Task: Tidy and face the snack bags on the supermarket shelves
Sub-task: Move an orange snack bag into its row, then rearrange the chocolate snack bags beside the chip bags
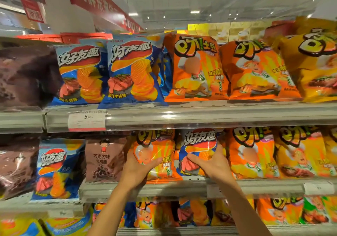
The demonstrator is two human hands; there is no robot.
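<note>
A single head-worn wide-angle view faces the shelves (200,115) straight on and from close range. The middle shelf sits at frame centre, ceiling lights fill the upper frame, and both forearms enter from the bottom edge; straight lines bow toward the edges.

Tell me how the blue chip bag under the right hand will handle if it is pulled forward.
The blue chip bag looks puffed, so probably light and springy. Its glossy film may slip under the right hand. Standing at the shelf edge, it could tip forward.
</note>
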